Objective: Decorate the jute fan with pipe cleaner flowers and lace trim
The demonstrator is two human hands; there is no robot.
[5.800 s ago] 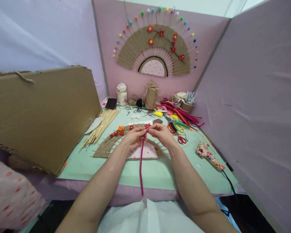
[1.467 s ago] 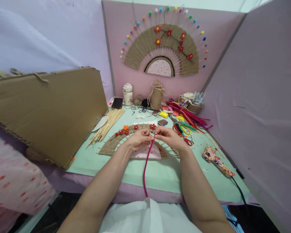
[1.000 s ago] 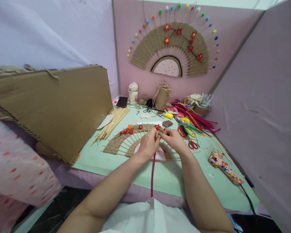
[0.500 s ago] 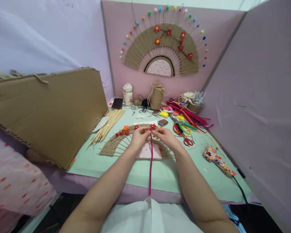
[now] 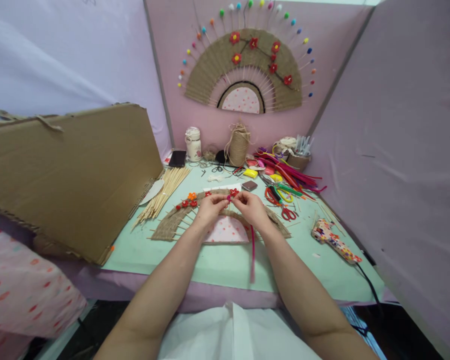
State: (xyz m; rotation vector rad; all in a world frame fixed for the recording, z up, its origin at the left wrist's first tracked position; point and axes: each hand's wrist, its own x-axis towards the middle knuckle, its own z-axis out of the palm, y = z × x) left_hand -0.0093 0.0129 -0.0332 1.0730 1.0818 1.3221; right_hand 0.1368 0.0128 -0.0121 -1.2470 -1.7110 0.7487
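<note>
Between the fingertips of my left hand [image 5: 210,210] and my right hand [image 5: 251,207] is the small curled end of a magenta pipe cleaner [image 5: 252,252]. Both hands are closed in a pinch on it. Its long tail hangs down beside my right wrist, blurred at the lower end. Beneath my hands a twine-wrapped stick fan [image 5: 165,226] lies on the table, with a dotted white half-round [image 5: 227,231] at its base. Red flowers [image 5: 185,203] and an orange flower [image 5: 192,196] sit along its upper left. My hands hide part of the fan's middle.
Wooden sticks [image 5: 168,187] and a cardboard sheet [image 5: 75,175] stand left. To the right are red scissors [image 5: 288,214], pipe cleaners [image 5: 292,172] and a patterned glue gun [image 5: 333,240] with its cord. A twine cone [image 5: 239,146] is behind; a finished fan [image 5: 210,65] hangs above.
The pipe cleaner's tail has swung right, from hanging straight between my forearms to beside my right wrist. Both hands still pinch its end. The whole view has shifted slightly.
</note>
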